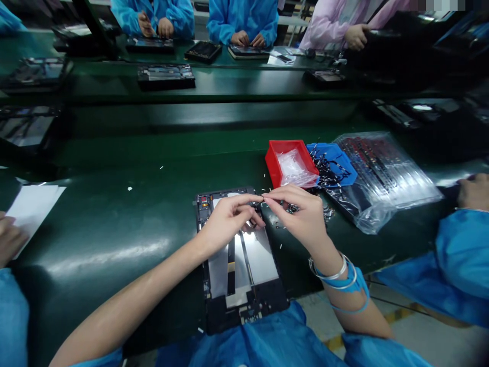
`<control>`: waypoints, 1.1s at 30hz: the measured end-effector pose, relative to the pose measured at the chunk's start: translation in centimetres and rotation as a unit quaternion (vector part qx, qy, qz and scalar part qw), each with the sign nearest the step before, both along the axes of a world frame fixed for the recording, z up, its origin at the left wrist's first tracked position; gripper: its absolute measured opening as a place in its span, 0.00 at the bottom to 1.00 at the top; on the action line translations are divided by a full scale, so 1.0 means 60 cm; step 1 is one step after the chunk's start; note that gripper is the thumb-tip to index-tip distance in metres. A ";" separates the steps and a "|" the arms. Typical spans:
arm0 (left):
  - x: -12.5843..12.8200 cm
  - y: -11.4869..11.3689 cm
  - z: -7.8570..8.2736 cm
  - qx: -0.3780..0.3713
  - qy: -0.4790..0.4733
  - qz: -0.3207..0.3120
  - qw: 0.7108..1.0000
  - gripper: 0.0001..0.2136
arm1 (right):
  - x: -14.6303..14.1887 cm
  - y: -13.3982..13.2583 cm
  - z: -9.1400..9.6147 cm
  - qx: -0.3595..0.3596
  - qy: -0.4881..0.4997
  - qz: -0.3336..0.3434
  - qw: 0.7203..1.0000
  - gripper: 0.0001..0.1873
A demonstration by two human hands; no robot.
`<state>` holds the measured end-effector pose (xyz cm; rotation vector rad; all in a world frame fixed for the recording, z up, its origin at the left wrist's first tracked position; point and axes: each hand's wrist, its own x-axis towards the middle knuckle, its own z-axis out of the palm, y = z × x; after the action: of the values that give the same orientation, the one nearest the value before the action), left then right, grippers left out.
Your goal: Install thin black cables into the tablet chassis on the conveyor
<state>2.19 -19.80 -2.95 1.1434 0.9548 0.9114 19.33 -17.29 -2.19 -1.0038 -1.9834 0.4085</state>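
Note:
An opened tablet (263, 260) lies on the green bench in front of me, its inside facing up, with pale panels and dark strips. Over its upper part is my left hand (235, 211), fingers curled and the index fingertip reaching to the right. My right hand (300, 211) is closed in a pinch just beyond the tablet's upper right edge. The fingertips of both hands meet at a tiny dark part (263, 197), too small to make out clearly. Some of the tablet's upper half is hidden under my left hand.
A red bin (272, 160) with clear plastic pieces touches a blue tray (346, 176) of black strips. Right of them lies a clear plastic pack (397, 173). Small loose parts (292, 208) lie near my right hand. Co-workers' hands are at both sides and across the bench (114, 229).

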 end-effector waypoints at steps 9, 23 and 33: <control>-0.009 0.003 -0.001 0.079 0.134 -0.023 0.988 0.18 | 0.014 0.014 0.015 0.026 -0.103 0.013 0.994 0.10; -0.013 0.004 0.000 -0.040 -0.265 -0.111 0.957 0.32 | 0.005 0.020 0.005 -0.248 0.169 0.085 0.950 0.04; -0.054 -0.100 0.007 -0.135 -0.317 -0.174 0.923 0.41 | -0.044 -0.048 0.009 -0.236 0.156 0.309 0.908 0.04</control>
<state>-1.04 -25.77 -2.52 0.6760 0.3142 0.7532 16.67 -20.15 -1.62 -0.5004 -1.9022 1.3627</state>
